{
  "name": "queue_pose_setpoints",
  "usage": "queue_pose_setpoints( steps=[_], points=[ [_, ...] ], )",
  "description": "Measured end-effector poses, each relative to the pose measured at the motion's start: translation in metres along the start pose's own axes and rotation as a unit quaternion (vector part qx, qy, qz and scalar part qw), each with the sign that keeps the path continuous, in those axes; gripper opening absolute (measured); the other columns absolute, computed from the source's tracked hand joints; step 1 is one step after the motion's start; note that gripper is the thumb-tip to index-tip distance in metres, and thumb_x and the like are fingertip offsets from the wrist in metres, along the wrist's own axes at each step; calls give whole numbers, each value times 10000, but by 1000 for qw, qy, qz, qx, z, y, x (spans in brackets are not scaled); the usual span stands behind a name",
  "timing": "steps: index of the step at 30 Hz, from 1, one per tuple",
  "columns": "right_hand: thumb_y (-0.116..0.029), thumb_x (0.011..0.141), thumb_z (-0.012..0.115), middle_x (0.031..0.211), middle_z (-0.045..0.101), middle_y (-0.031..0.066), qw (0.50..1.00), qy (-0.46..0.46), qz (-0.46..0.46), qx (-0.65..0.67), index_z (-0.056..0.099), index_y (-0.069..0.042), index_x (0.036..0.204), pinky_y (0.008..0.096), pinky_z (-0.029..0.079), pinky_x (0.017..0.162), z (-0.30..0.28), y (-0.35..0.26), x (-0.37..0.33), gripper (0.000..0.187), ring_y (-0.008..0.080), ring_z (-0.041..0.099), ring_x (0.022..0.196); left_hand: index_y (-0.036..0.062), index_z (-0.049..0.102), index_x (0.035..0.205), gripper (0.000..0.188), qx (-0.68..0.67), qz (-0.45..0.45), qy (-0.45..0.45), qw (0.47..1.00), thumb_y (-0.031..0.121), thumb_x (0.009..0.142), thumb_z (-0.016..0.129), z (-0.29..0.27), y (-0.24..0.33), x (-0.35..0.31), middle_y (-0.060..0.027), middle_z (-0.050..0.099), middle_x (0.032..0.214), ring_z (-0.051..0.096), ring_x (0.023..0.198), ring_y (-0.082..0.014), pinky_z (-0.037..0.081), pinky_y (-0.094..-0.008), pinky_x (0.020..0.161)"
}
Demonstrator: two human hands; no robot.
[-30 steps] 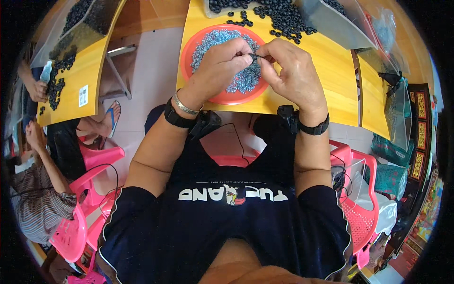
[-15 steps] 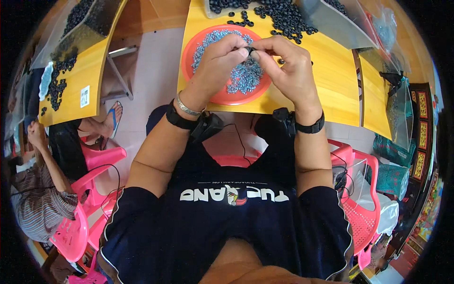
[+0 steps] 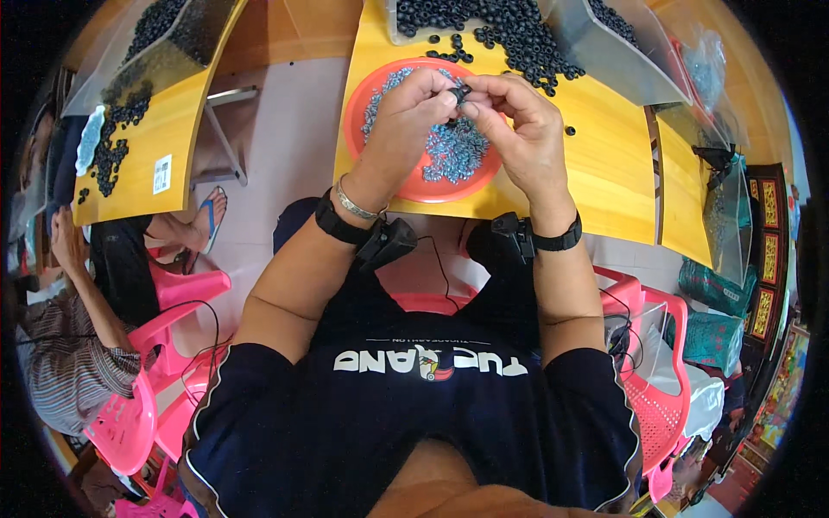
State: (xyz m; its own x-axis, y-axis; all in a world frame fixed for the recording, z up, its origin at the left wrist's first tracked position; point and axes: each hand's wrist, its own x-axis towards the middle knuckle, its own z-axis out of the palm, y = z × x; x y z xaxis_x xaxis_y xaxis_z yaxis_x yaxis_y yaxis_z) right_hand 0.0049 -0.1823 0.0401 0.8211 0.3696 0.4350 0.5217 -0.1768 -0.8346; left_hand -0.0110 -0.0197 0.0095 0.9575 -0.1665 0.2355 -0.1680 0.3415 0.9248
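Observation:
A small black ring-like part [image 3: 461,91] sits between my two hands, pinched at the fingertips. My left hand [image 3: 413,110] closes thumb and forefinger on its left side. Thumb and forefinger of my right hand [image 3: 522,114] hold the part from the right, with the other fingers curled. Both hands hover above a red round basin [image 3: 356,147]. Inside it lies a heap of small shiny metal pieces [image 3: 458,155]. My fingers hide part of the heap and much of the black part, so its exact kind cannot be made out.
Many black ring-shaped parts [image 3: 528,56] are spread over the yellow table [image 3: 613,129] behind the basin. Clear plastic bins [image 3: 596,52] stand at the back. On the left, another person's arm [image 3: 86,268] rests near a second yellow table [image 3: 173,129]. Pink chairs [image 3: 665,406] flank me.
The whole view has shifted slightly, with the table and basin now a little lower and farther right. Between my fingertips, the black part has turned and shows more.

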Motion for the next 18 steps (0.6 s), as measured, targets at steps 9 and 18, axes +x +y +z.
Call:
queue_pose_setpoints(
  steps=[9,18],
  points=[
    [40,824,626,927,587,41,996,16,25,84,625,35,1025,216,481,734,-1,-1,-2,201,103,594,835,16,530,994,188,21,2,-33,999,174,916,465,-1,-2,1,-32,574,924,541,877,-103,437,-261,828],
    [46,826,617,964,578,48,995,15,9,93,617,22,1005,229,483,779,1,-5,-3,181,104,578,860,20,530,989,187,13,11,-37,999,181,914,473,-2,-3,2,-24,560,918,531,868,-98,432,-259,819]
  ],
)
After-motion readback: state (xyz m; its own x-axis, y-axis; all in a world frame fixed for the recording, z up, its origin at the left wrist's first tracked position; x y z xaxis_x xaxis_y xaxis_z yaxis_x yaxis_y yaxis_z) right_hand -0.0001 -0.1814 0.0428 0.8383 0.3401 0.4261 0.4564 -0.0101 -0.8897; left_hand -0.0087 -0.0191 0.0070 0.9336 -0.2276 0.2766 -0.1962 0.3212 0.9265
